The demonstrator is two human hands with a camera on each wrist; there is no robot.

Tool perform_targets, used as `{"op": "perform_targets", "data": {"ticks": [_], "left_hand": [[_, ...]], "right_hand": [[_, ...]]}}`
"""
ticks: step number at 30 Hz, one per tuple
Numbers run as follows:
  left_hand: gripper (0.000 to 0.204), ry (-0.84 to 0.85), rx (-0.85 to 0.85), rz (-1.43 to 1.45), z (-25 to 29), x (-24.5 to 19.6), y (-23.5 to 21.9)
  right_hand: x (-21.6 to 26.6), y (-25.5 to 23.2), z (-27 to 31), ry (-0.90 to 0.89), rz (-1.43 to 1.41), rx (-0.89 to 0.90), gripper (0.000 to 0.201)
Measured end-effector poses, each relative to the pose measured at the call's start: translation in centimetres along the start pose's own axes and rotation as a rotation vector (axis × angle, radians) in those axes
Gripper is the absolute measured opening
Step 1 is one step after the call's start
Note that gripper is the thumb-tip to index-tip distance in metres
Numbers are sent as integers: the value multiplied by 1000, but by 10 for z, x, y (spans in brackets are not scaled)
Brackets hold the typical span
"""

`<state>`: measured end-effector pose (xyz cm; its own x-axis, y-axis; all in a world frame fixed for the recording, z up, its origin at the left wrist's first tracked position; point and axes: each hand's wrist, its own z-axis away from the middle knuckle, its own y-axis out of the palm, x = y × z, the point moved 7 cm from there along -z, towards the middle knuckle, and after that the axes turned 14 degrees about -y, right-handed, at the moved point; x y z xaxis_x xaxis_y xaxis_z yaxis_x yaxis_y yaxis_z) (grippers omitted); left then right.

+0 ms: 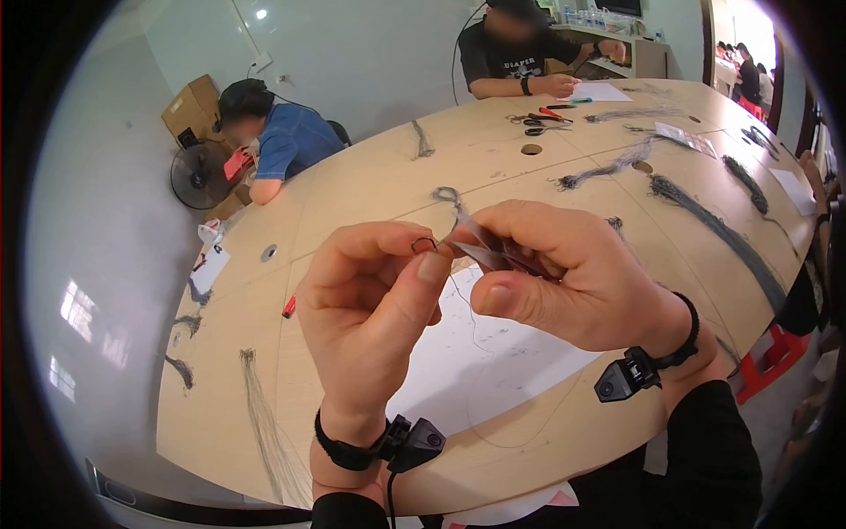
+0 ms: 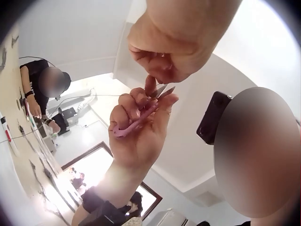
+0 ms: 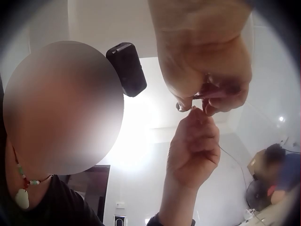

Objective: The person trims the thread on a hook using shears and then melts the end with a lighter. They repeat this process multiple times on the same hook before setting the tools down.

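Between its thumb and index finger, the left hand (image 1: pixel 366 309) pinches a small dark hook (image 1: pixel 425 243). A thin line trails below the fingertips over the white sheet (image 1: pixel 493 379). The right hand (image 1: pixel 573 273) grips small scissors or snips, whose pointed blades (image 1: pixel 480 253) reach toward the left fingertips. In the left wrist view the tool's pink handle (image 2: pixel 136 123) lies in the curled fingers of the right hand (image 2: pixel 141 127), with two tips apart. From the right wrist view, both hands' fingertips meet closely; the hook cannot be made out there.
Bundles of grey line (image 1: pixel 718 231) lie around the table (image 1: pixel 352 194). Black-handled scissors and pens (image 1: pixel 548 115) are at the far side. A red marker (image 1: pixel 289 307) lies left of the left hand. Two people sit across the table, one beside a fan (image 1: pixel 199 174).
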<state>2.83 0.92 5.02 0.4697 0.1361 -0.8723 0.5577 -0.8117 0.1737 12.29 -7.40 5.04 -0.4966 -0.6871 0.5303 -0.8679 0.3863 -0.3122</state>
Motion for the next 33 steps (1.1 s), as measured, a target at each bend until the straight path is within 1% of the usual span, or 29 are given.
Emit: {"op": "perform_targets", "data": {"ticks": [2, 3, 5, 6, 8, 9, 11, 12, 14, 24, 27, 30, 33], "left_hand": [[13, -66, -8, 32, -2, 5, -1], [13, -66, -5, 31, -2, 5, 0], [13, -129, 13, 142, -2, 10, 2], [13, -129, 15, 141, -2, 10, 2], [12, -152, 74, 169, -2, 11, 6], [12, -153, 77, 167, -2, 11, 6], [11, -187, 165, 227, -2, 15, 9], [11, -188, 167, 227, -2, 16, 9], [11, -200, 140, 218, -2, 17, 9], [10, -226, 144, 214, -3, 21, 9], [10, -236, 113, 191, -3, 22, 7], [10, -228, 129, 190, -3, 22, 8], [10, -232, 100, 184, -3, 22, 6]], "right_hand": [[-1, 2, 0, 3, 7, 25, 29], [-2, 2, 0, 3, 8, 22, 29], [1, 2, 0, -57, 117, 17, 27], [1, 1, 0, -58, 118, 14, 27], [4, 2, -1, -92, 172, 32, 25], [4, 2, -2, -92, 173, 29, 25], [7, 2, -2, -127, 196, 36, 24], [7, 2, -2, -126, 197, 34, 24], [9, 1, -2, -182, 231, 28, 24], [11, 0, -1, -204, 224, 1, 22], [8, 1, -1, -187, 212, -2, 22], [9, 0, -1, -218, 231, -5, 21], [10, 1, -1, -237, 257, 9, 21]]}}
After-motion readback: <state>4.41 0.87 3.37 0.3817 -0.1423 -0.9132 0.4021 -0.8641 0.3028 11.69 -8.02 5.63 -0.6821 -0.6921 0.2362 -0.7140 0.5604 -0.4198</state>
